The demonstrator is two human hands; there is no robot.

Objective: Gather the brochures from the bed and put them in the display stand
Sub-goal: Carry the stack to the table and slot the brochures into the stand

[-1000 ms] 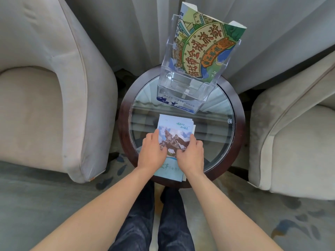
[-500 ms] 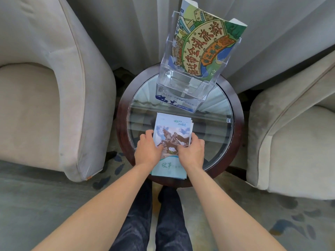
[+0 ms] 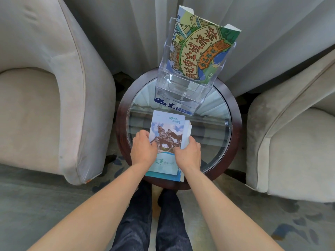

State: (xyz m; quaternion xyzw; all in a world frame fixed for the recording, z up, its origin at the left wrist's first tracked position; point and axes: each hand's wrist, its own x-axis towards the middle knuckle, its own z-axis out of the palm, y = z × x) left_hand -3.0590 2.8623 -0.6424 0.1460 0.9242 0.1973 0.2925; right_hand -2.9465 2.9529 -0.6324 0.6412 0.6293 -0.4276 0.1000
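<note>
The stack of brochures (image 3: 167, 142) lies on the round glass counter (image 3: 213, 124), just in front of the clear display stand (image 3: 183, 91). The left hand (image 3: 143, 149) and right hand (image 3: 188, 153) hold its two sides, fingers curled on the edges. One big map brochure (image 3: 201, 51) stands in the back pocket. The front pockets look empty, so the stack is not in yet.

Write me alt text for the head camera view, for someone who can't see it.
Seen from above, a person's left hand and right hand grip a stack of brochures lying on a round glass-topped table. Behind the stack stands a clear display stand holding one colourful illustrated brochure. A beige armchair sits on each side.
</note>
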